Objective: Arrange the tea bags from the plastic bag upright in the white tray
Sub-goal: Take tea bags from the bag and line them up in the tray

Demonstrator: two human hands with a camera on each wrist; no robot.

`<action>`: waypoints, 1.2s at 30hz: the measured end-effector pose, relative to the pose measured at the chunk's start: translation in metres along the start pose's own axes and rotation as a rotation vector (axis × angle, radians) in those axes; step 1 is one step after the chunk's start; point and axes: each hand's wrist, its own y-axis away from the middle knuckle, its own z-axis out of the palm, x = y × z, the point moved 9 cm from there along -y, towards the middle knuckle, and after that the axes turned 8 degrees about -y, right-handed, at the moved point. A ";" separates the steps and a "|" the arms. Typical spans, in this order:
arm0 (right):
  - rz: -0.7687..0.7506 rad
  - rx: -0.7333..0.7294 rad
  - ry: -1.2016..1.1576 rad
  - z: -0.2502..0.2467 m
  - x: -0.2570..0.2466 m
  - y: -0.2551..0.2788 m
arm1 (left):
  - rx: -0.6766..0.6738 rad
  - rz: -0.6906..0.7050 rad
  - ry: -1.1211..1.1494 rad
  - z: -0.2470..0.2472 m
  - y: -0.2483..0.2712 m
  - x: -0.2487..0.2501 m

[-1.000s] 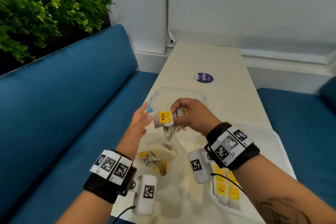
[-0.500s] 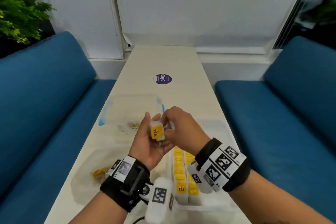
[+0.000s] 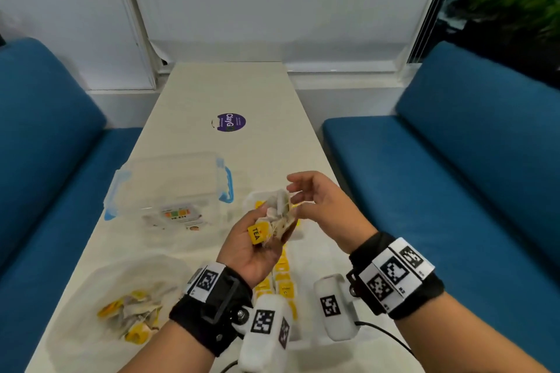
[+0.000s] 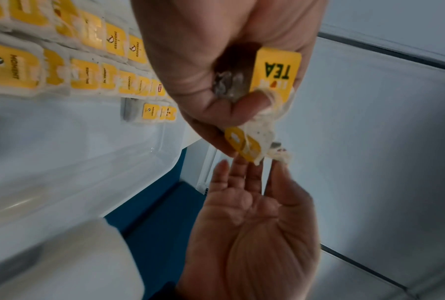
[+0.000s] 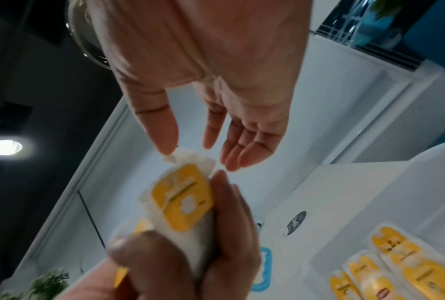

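My left hand (image 3: 272,230) grips a small bunch of tea bags (image 3: 277,218), one showing a yellow "TEA" tag (image 4: 275,69). It holds them above the white tray (image 3: 321,254). My right hand (image 3: 292,194) is open just right of the bunch, its fingertips (image 5: 231,162) close to the top bag's paper edge (image 5: 190,160). Two rows of yellow-tagged tea bags (image 4: 87,71) stand upright in the tray, partly hidden under my wrists in the head view. The plastic bag (image 3: 121,303) lies at the lower left with several tea bags inside.
A clear lidded box (image 3: 169,191) with blue clips (image 3: 225,185) stands left of the tray's far end. A purple round sticker (image 3: 228,122) marks the table farther back. Blue benches (image 3: 454,191) run along both sides of the narrow table.
The bunch of tea bags has passed from my right hand to my left. My right hand let go and opened. The hands and view have shifted right, from over the plastic bag to over the tray.
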 end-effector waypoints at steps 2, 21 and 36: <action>0.031 -0.059 -0.004 0.000 -0.001 0.003 | 0.015 -0.037 -0.024 -0.001 -0.001 -0.003; 0.182 0.000 0.038 -0.005 0.014 0.002 | 0.082 0.016 -0.116 -0.022 -0.003 0.005; 0.013 0.205 0.404 -0.026 -0.017 -0.003 | 0.179 -0.025 -0.189 -0.048 -0.006 0.002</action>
